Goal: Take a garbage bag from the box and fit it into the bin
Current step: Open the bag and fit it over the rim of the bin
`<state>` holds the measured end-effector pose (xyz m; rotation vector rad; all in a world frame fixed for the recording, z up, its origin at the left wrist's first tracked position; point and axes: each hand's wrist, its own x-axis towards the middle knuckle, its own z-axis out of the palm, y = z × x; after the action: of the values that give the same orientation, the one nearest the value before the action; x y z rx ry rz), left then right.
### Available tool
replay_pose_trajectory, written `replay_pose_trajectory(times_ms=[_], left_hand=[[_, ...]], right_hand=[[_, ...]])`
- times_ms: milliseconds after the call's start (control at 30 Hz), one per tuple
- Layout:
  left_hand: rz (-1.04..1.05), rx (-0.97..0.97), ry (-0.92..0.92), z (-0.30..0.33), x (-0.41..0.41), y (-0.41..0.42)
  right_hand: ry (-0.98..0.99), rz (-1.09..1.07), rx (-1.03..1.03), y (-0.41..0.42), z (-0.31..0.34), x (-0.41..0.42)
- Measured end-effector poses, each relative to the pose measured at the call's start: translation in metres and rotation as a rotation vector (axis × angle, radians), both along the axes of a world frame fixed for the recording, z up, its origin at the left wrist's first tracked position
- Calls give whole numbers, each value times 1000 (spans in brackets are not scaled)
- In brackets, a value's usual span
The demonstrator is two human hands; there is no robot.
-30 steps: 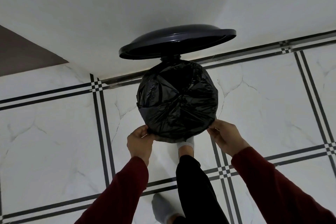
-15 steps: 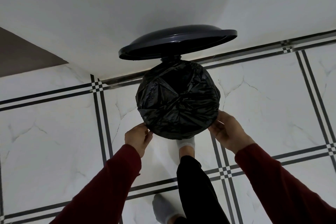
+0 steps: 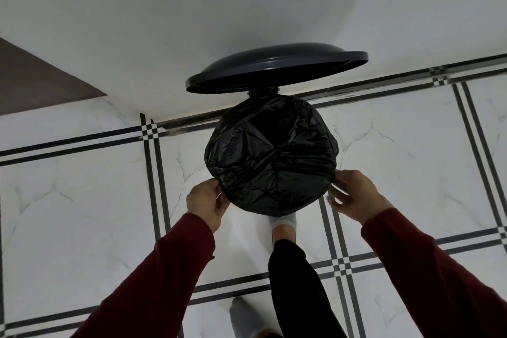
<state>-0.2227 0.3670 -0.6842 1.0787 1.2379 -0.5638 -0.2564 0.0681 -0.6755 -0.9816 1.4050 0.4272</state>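
Note:
A black garbage bag (image 3: pixel 271 153) is stretched over the round mouth of the bin and hides the bin's body. The dark lid (image 3: pixel 274 67) stands raised behind it, on a hinge at the back. My left hand (image 3: pixel 205 200) pinches the bag's edge at the lower left of the rim. At the lower right of the rim, my right hand (image 3: pixel 354 195) holds the bag's edge with its fingers curled. No box is in view.
The bin stands on white marble-look floor tiles with dark stripes, close to a white wall (image 3: pixel 192 22). My foot in a white sock (image 3: pixel 284 223) sits at the bin's base, the other foot (image 3: pixel 247 315) further back.
Both hands have shifted slightly outward and upward along the rim, pulling the bag's edge around it. The bag looks tauter over the opening. The lid has stayed up.

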Motion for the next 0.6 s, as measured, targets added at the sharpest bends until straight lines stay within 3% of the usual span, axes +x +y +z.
replay_pose_trajectory(times_ms=[67,100,167,200,267,400,467,600], left_hand=[[-14,32,-36,0,1,-2],[-10,50,-48,0,1,-4],[28,73,-46,3,1,-9],[56,80,-45,5,1,-11],[79,92,-63,8,0,-15],[65,115,-90,6,1,-19],[59,142,-94,1,0,-22],[60,200,-91,-9,-2,-24]], right_hand=[[9,161,-502,8,15,1],[-94,206,-769,19,28,3],[-496,432,-971,57,55,13],[-651,623,-964,76,55,21],[-674,1007,-895,105,34,41],[-241,1464,-631,121,-37,82],[-127,1611,-520,122,-57,91],[-141,1598,-556,118,-82,98]])
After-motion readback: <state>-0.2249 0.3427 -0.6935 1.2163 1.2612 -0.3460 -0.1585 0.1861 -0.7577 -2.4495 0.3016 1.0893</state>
